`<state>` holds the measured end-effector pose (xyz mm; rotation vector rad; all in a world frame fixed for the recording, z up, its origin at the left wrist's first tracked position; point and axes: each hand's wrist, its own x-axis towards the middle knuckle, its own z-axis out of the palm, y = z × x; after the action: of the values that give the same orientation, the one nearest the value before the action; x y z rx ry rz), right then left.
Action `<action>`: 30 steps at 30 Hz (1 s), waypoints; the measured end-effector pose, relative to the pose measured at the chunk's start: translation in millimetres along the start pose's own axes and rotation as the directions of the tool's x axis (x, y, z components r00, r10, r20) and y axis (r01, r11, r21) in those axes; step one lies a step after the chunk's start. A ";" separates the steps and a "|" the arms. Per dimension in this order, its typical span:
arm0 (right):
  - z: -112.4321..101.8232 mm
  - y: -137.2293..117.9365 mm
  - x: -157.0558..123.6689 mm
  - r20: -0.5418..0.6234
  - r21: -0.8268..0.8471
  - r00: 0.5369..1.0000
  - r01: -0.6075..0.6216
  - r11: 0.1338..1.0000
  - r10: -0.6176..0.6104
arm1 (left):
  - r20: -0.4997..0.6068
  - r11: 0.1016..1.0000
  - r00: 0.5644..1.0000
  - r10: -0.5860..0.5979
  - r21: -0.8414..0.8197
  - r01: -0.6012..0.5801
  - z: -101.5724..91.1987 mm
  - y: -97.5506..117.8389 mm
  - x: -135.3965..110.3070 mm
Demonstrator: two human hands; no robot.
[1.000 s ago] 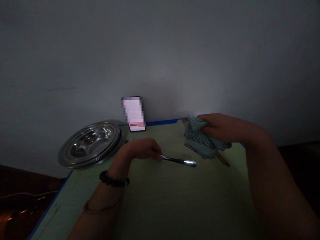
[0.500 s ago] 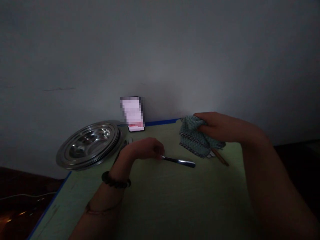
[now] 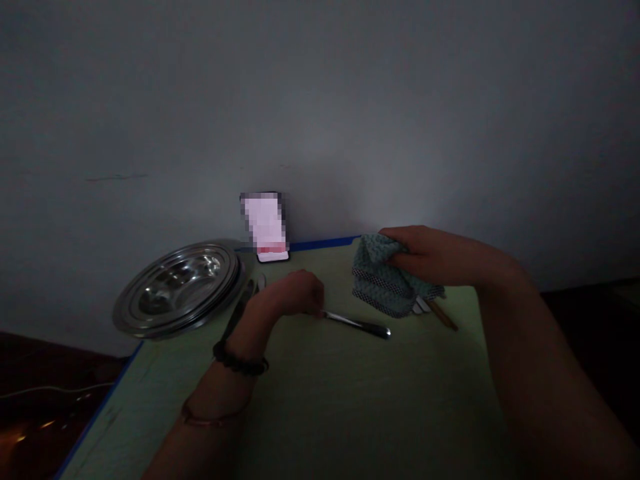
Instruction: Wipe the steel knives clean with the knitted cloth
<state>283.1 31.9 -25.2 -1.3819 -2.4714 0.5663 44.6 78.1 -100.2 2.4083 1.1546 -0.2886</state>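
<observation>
My left hand (image 3: 293, 295) is closed around one end of a metal utensil (image 3: 357, 325), whose shiny handle sticks out to the right just above the pale green table (image 3: 350, 400). A dark bead bracelet sits on that wrist. My right hand (image 3: 425, 253) grips a bunched teal cloth (image 3: 383, 283) at the far right of the table, a little right of the utensil. Under the cloth lie a wooden stick (image 3: 443, 315) and something white, mostly hidden.
A stack of steel plates (image 3: 180, 287) overhangs the table's far left corner. More cutlery (image 3: 245, 300) lies beside it, by my left wrist. A phone (image 3: 267, 227) leans on the grey wall. The table's blue edge (image 3: 100, 413) runs along the left.
My right hand has carried the cloth a little to the left, toward the utensil. My left hand has stayed nearly in place with the utensil, its tip slightly lower.
</observation>
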 end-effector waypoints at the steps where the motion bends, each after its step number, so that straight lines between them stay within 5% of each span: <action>1: 0.0 0.1 0.1 0.005 -0.002 1.000 0.002 1.000 -0.002 | -0.003 1.000 1.000 -0.009 0.003 0.009 0.8 -0.4 0.4; 18: 1.3 -5.9 1.5 0.057 -0.010 0.998 0.001 1.000 -0.001 | 0.007 0.992 0.999 -0.039 -0.121 0.039 -0.9 -3.0 -2.9; 22: 5.4 -11.5 3.6 -0.054 0.065 0.989 -0.133 0.989 0.136 | -0.063 0.967 0.996 0.070 -0.242 -0.083 -22.8 5.2 -26.9; 25: 11.5 -18.0 7.8 -0.117 0.131 0.983 -0.124 0.984 0.140 | -0.205 0.780 0.935 0.288 -0.516 -0.354 -37.9 17.6 -44.7; 27: 16.3 -20.8 11.2 -0.094 0.179 0.990 -0.088 0.980 0.106 | -0.291 0.731 0.911 0.292 -0.546 -0.409 -43.1 25.9 -51.1; 30: 21.4 -21.5 14.9 -0.078 0.272 0.994 -0.055 0.961 0.079 | -0.350 0.776 0.916 0.195 -0.516 -0.363 -45.2 32.1 -54.1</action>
<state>250.6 29.9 -34.2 -1.3534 -2.1889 0.8050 35.4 45.3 -30.6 2.0558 0.8044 0.4589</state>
